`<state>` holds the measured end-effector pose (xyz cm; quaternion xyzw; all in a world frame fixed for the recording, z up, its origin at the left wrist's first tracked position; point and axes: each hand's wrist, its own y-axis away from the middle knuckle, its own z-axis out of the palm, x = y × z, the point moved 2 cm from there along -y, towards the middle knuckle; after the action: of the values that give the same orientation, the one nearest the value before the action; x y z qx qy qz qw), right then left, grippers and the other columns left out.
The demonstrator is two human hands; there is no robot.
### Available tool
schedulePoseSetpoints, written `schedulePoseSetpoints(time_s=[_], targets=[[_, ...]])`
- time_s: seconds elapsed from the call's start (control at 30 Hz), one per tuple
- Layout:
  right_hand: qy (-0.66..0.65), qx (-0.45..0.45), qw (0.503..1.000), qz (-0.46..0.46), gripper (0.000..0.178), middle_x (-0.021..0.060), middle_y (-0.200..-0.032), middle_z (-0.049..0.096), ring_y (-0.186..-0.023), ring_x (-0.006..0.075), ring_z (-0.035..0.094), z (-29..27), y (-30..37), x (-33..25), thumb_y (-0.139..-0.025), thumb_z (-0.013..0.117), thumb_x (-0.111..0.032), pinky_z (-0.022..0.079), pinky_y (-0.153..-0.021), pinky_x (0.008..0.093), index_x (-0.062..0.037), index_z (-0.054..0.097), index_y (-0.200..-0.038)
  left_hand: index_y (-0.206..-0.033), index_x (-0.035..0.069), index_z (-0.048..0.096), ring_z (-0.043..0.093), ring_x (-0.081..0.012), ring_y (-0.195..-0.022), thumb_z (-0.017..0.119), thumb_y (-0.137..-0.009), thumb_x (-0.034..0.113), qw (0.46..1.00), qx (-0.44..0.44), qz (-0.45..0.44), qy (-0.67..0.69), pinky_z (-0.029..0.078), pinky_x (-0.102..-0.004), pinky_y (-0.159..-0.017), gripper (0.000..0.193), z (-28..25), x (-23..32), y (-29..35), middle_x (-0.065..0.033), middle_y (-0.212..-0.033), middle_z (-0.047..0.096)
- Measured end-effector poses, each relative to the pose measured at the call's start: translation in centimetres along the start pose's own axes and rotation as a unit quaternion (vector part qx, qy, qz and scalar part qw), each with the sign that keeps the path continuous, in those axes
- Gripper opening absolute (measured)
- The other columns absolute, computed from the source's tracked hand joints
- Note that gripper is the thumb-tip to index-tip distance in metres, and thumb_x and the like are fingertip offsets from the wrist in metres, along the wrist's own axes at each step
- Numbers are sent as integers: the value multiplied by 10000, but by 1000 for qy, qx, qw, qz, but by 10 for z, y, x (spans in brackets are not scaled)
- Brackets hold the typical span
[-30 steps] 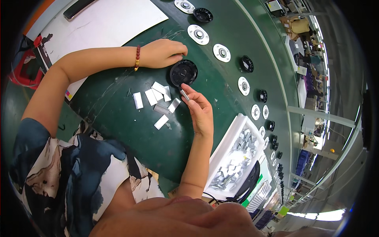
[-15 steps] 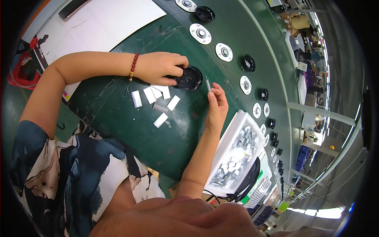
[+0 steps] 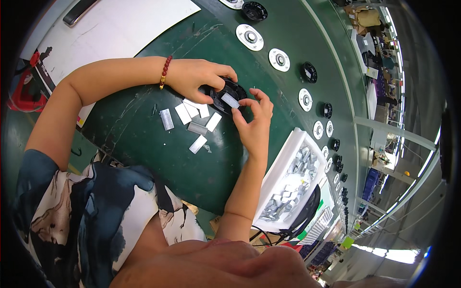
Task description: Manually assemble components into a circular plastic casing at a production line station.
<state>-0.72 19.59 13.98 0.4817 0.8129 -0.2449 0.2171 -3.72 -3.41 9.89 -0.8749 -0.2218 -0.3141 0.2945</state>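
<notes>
My left hand [image 3: 199, 80], with a beaded bracelet at the wrist, grips the near-left rim of a round black plastic housing [image 3: 234, 91] on the green table. Between the thumb and forefinger of my right hand [image 3: 255, 120] is a small silver metal block [image 3: 230, 100], held by its right end over the housing's opening. Whether the block touches the housing's inside I cannot tell. Several more silver blocks [image 3: 197, 127] lie loose on the table just below my left hand.
A white bin [image 3: 263, 204] full of silver blocks stands right of my right forearm. White discs [image 3: 279, 60] and black housings [image 3: 309, 72] line the green conveyor [image 3: 331, 62] beyond. A white sheet [image 3: 129, 24] lies at upper left, with a dark handheld object [image 3: 80, 12] on it.
My right hand has moved left with the metal block, from beside the black housing to over it. The block, earlier upright and edge-on, now shows its broad face. My left hand stays on the housing.
</notes>
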Motion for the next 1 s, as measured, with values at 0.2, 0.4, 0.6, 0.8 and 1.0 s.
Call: schedulePoseSetpoints(time_s=[0.2,0.4,0.6,0.8,1.0], targets=[[12,-10,1000,-15,245,99,-1314,532,-1237,315,464,8,-1,1,-742,765,-87,320,-1036,443,-76,655,-962,-828,32,573,624,-344,-1008,756,-708,112,1000,-13,-3,14,540,-398,-791,233,0,2,0,-179,-1323,512],[28,8,1000,0,261,111,-1329,525,-1234,328,464,10,-1,-6,-779,732,-74,322,-1037,449,-84,665,-1030,-822,28,574,623,-353,-1007,749,-711,107,1000,1,13,-5,538,-407,-790,222,1,-1,2,-182,-1324,514],[8,1,1000,-7,322,118,-1367,530,-1233,330,468,-5,11,3,-848,597,28,330,-1046,441,-141,731,-1087,-842,29,587,612,-363,-1042,731,-717,97,1000,-8,1,-13,532,-416,-815,202,0,4,-2,-188,-1321,514],[66,-50,996,-20,399,125,-1399,528,-1226,323,481,1,14,4,-831,566,57,332,-1045,437,-171,754,-1099,-988,35,674,583,-367,-1132,708,-743,92,1000,1,11,-13,518,-431,-887,254,5,3,3,-199,-1346,498],[97,-48,994,-20,398,125,-1362,558,-1203,316,504,2,15,0,-812,569,59,335,-1034,437,-155,755,-1092,-1030,37,703,529,-375,-1219,688,-766,88,999,-20,0,-38,494,-442,-950,269,3,10,0,-213,-1368,476]])
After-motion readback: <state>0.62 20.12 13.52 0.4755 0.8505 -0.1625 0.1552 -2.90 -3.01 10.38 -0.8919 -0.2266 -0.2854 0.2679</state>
